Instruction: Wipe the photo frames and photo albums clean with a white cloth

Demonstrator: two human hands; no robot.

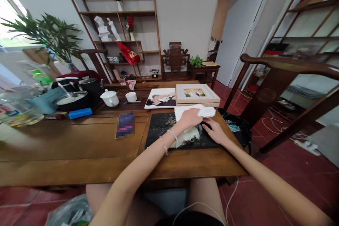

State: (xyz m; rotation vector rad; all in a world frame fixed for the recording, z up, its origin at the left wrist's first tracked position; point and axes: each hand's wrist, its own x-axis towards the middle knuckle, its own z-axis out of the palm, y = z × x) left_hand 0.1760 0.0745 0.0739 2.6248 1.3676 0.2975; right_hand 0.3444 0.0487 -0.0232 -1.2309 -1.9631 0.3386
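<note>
A dark photo panel [159, 132] with a white dress pictured on it lies flat near the table's front right edge. My left hand [189, 118] is closed on a white cloth [208, 112] and presses it against the panel's upper part. Some of the cloth spreads out behind that hand. Close by on the right, my right hand [215, 132] rests on the panel's right side, its thumb and fingers apart. Both forearms reach in from below, and the left one covers part of the picture.
Behind the panel lie a white photo board [160, 98] and a wood-framed picture [197, 94]. Left of it are a blurred dark booklet [125, 124], a white lidded bowl [109, 98], a blue block [80, 113] and a black pot [71, 99]. A wooden chair [267, 91] stands right.
</note>
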